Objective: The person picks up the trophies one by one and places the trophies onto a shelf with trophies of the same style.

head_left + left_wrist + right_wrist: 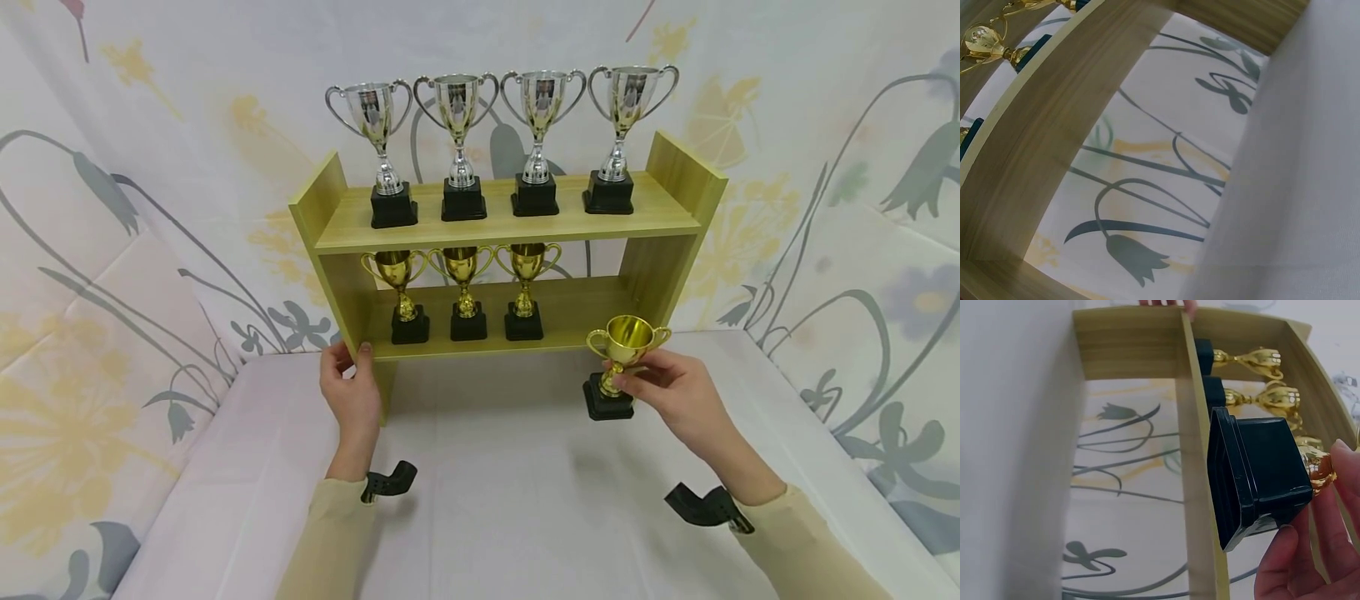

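Note:
My right hand [678, 392] pinches a gold trophy cup [628, 337] by its stem, in front of the right end of the lower shelf. In the right wrist view the trophy's black square base [1266, 472] faces the camera, with the fingers [1329, 550] around the gold stem. My left hand [352, 392] grips the left side panel of the wooden shelf unit [510, 235], thumb at the front edge. On the lower board, left to middle, stand three gold trophies [465, 275] on black bases. The left wrist view does not show the left hand.
Several silver trophies [538, 125] stand in a row on the top board. A white cloth [495, 500] covers the table under the unit. Behind it hangs a flower-printed cloth [225, 167]. A black strap piece [708, 506] sticks out from the right wrist.

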The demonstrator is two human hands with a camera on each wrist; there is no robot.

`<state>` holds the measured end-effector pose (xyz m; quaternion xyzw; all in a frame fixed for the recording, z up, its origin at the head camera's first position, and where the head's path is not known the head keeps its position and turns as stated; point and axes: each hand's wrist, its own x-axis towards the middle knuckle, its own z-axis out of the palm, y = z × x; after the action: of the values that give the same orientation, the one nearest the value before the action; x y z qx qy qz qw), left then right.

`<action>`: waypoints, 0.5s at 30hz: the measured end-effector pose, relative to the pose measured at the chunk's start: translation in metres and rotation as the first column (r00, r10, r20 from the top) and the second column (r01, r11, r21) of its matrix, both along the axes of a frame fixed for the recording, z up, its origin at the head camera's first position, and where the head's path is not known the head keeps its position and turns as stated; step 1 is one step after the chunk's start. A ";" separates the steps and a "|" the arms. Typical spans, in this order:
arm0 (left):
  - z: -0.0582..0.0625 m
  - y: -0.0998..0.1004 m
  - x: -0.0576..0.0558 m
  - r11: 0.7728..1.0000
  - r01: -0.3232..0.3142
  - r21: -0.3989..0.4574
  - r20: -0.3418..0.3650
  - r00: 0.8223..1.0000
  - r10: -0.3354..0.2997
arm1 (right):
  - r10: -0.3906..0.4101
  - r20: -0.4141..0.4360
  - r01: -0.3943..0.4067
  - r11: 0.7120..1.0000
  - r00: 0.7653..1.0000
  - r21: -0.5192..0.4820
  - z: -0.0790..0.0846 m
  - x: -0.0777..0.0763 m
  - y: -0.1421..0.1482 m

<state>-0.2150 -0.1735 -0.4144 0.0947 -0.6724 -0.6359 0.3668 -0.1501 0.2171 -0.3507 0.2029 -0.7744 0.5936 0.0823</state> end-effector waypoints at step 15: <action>-0.001 0.000 -0.001 1.000 -0.002 0.013 -0.008 1.000 0.002 | -0.008 -0.023 0.009 0.999 1.000 0.041 0.008 -0.006 0.002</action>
<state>-0.2157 -0.1732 -0.4156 0.0952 -0.6667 -0.6402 0.3695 -0.1564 0.2196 -0.3428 0.2081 -0.7864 0.5748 0.0894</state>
